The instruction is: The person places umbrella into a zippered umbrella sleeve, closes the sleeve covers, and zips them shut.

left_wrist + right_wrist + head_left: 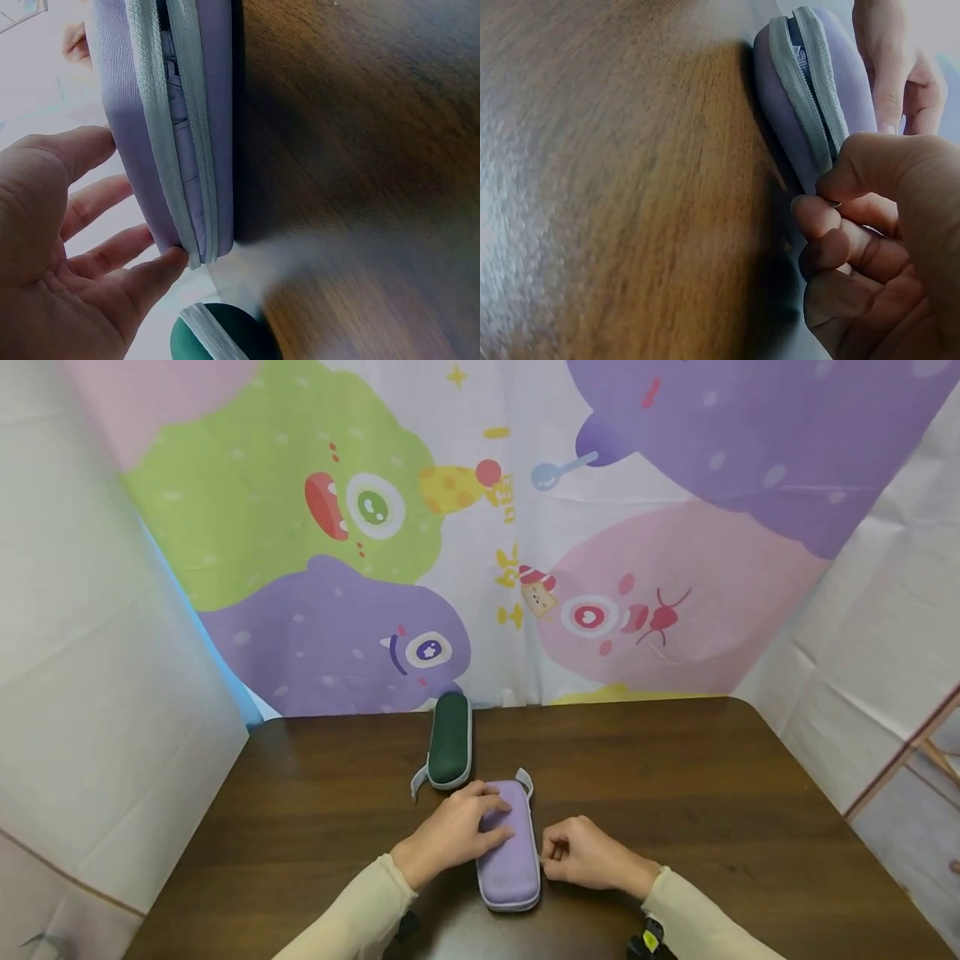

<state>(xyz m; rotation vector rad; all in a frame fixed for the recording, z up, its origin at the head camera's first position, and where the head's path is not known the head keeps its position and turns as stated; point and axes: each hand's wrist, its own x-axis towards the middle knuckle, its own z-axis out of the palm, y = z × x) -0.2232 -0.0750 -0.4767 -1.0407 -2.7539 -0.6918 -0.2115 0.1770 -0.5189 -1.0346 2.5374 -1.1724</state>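
A lilac zip case [510, 860], like a pencil case, lies lengthwise on the table with a pale loop at its far end. My left hand [457, 831] rests on its lid from the left, fingers spread and gently bent. In the left wrist view, one fingertip touches the zip edge [169, 172], where the two zip tapes stand apart. At the case's right side, my right hand [588, 853] pinches between thumb and forefinger what seems the zipper pull, mostly hidden. The right wrist view shows the parted zip [810, 82] with a white label inside.
A dark green zip case [450, 739] with a grey loop lies beyond the lilac one, slightly left, near the back edge. The brown wooden table [675, 768] ends at a cartoon-print cloth [517, 668]; white cloth walls flank both sides.
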